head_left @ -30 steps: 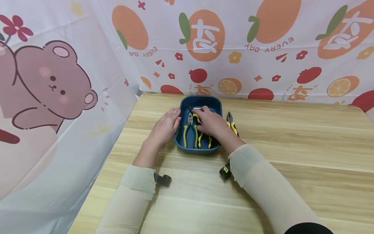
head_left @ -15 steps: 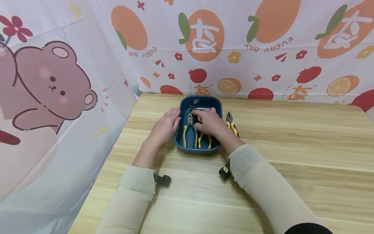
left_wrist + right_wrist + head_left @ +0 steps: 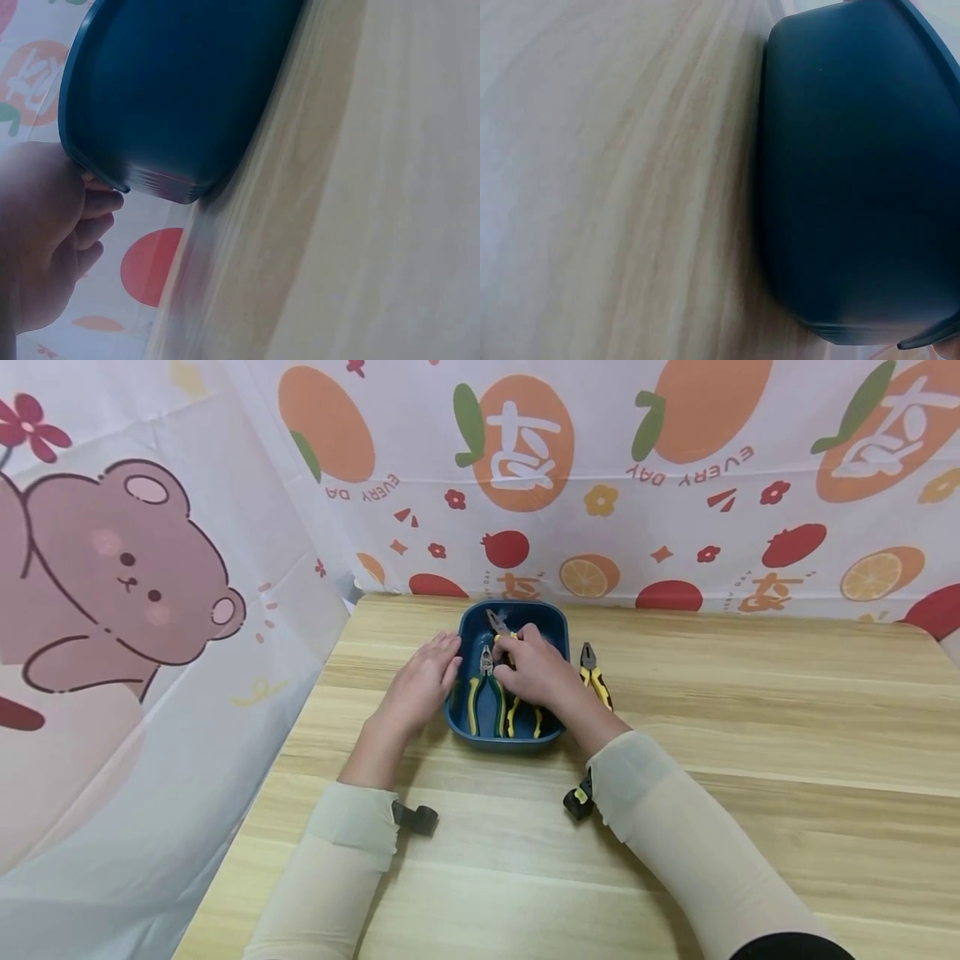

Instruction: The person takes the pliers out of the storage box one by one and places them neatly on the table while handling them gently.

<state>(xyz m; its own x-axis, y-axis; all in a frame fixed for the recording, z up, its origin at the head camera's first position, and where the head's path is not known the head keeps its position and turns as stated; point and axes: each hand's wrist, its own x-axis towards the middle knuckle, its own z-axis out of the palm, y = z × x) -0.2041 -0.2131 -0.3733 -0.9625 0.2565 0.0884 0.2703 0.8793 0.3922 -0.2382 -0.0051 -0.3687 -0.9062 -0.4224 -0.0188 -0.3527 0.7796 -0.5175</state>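
In the head view, a dark blue tray (image 3: 506,742) holds several pliers. My right hand (image 3: 534,672) is inside it, gripping yellow-and-black pliers (image 3: 498,623) whose metal nose points up and left. Palm and fingers hide most of their handles. Left of that hand lie green-and-yellow pliers (image 3: 487,685), nose toward the back. Below the hand show the handles of other yellow-and-black pliers (image 3: 512,718), their head hidden. My left hand (image 3: 424,681) rests against the tray's left rim, fingers extended. The left wrist view shows that hand (image 3: 37,236) beside the tray's outer wall (image 3: 172,97).
Just right of the tray, another pair of yellow-and-black pliers (image 3: 590,672) lies on the wooden table (image 3: 750,718), partly behind my right forearm. A fruit-print cloth (image 3: 675,527) hangs along the table's back edge. At left hangs a bear-print cloth (image 3: 142,585).
The gripped pliers' nose has risen and moved toward the tray's back, baring more of its metal. My left hand and the green-and-yellow pliers have stayed put.
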